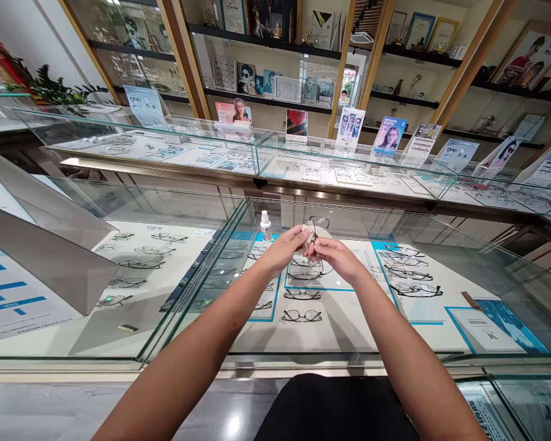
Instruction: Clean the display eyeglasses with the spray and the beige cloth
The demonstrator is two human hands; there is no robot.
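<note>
Both hands meet over the glass top of a display case (330,361). My left hand (290,244) is closed on a small pale cloth (309,237). Close against it, my right hand (331,252) pinches a pair of thin dark-framed glasses (320,222), which hangs between the two hands with one lens above and one below. A small white bottle (266,228) stands upright just left of my left hand. Under the glass, several pairs of glasses (302,315) lie in rows.
At the left, a large folded card stand (73,263) rises over the case. Beyond stands a second glass counter (188,160) with upright cards, then wall shelves (266,101). A brochure (487,327) lies at the right.
</note>
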